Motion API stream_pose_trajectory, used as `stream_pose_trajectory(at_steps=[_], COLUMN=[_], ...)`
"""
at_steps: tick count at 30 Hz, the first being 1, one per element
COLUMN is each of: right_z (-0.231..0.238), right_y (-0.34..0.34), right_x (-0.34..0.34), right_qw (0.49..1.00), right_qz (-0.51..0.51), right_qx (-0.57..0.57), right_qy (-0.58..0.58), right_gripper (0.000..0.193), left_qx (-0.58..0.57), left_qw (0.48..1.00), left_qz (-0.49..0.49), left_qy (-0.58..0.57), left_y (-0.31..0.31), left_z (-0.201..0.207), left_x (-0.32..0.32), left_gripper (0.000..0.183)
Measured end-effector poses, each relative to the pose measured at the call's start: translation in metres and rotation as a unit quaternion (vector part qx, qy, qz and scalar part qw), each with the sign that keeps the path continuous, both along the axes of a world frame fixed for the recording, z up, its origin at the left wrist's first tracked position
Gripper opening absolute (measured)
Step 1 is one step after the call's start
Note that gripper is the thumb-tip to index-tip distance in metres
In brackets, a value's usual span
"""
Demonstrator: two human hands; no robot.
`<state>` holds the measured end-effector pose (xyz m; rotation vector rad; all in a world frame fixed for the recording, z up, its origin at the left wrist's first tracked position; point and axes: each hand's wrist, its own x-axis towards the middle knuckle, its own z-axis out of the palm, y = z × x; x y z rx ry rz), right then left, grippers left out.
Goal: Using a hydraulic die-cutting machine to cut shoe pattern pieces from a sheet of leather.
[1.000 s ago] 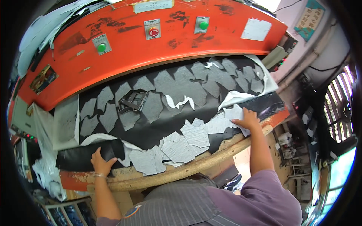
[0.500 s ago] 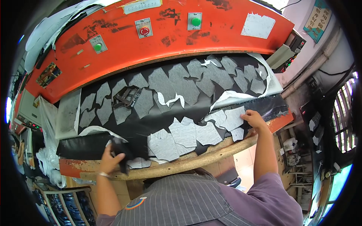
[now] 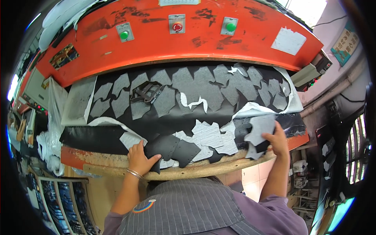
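My right hand (image 3: 277, 140) pinches a grey cut material piece (image 3: 263, 128) by its right edge, over the front of the machine bed. A smaller grey piece (image 3: 254, 151) hangs or lies just below it, slightly blurred. My left hand (image 3: 141, 157) is open, thumb spread from the fingers, with its fingertips at a whitish cut piece (image 3: 130, 140). Right beside that thumb lie black cut pieces (image 3: 174, 149) with small holes. Light-grey cut pieces (image 3: 211, 135) overlap between my hands. Behind them, a dark metal cutting die (image 3: 148, 93) rests on the black sheet (image 3: 156, 125).
An orange machine beam (image 3: 149, 47) with two green buttons and one red button spans the back. Cut grey shapes (image 3: 196, 84) and white scraps (image 3: 194, 102) lie on the sheet. A worn wooden rail (image 3: 188, 172) edges the front. A rack (image 3: 62, 203) stands lower left.
My left hand has moved right and laid down the dark pieces it carried, its thumb now spread. My right hand has lifted a grey piece off the front pile. The view has shifted slightly.
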<state>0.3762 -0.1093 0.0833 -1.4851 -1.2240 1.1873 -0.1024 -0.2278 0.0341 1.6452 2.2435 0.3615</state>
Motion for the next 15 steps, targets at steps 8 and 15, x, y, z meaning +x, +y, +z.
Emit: stream_pose_trajectory(at_steps=[8, 15], right_z=[0.023, -0.053], right_y=[-0.009, 0.023], right_x=[-0.063, -0.118], right_qw=[0.975, 0.894], right_qz=[0.138, 0.16], right_qx=[-0.054, -0.093], right_qy=[0.168, -0.408], right_gripper=[0.047, 0.105], left_qx=[-0.039, -0.029], left_qw=[0.999, 0.997], left_qz=[-0.019, 0.02], left_qy=[0.002, -0.063], left_y=[0.016, 0.025], left_z=[-0.002, -0.005], left_x=[-0.004, 0.007], left_gripper=[0.088, 0.088])
